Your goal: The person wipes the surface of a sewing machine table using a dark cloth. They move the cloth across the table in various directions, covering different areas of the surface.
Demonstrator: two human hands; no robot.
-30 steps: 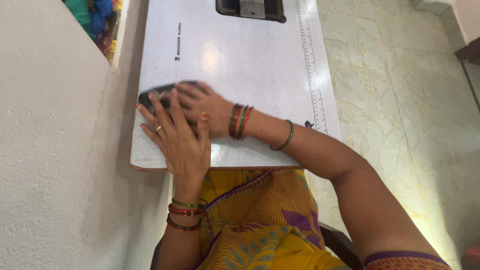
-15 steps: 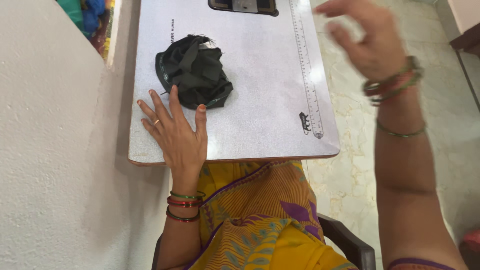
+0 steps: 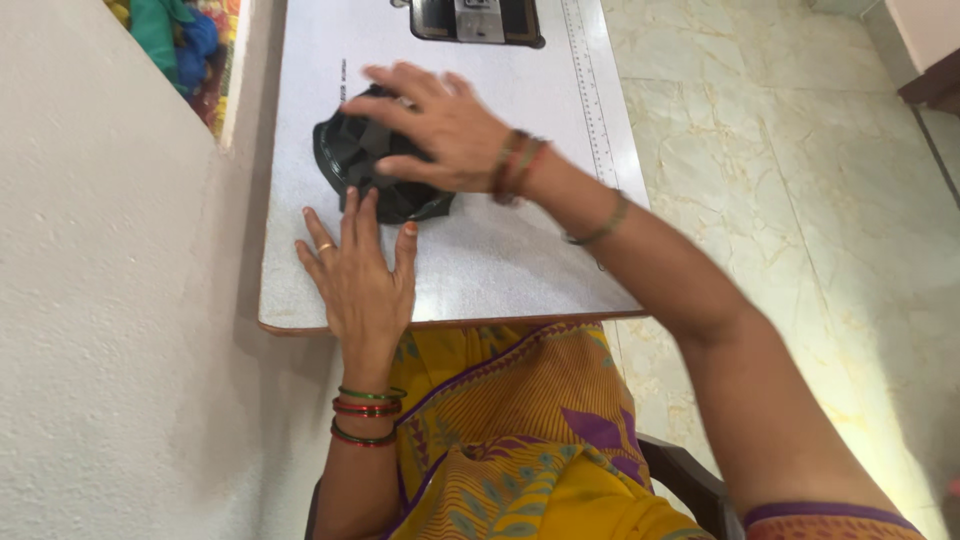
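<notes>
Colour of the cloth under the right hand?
Black; the cloth shows best in the head view, under the right hand.

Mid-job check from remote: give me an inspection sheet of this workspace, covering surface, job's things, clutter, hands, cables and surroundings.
Surface: white sewing table with a ruler strip printed along its right edge and a dark machine opening at the far end.
Job's things: one crumpled black cloth lying on the table, left of centre.
Clutter: nothing seen on the table besides the cloth.
Hands: left hand flat on the table, fingertips at the cloth's near edge; right hand spread on top of the cloth. Both open, bangles on both wrists.
Cables: nothing seen.
Surroundings: plain wall to the left, coloured fabrics beyond it, marble floor to the right, chair under the person.
</notes>
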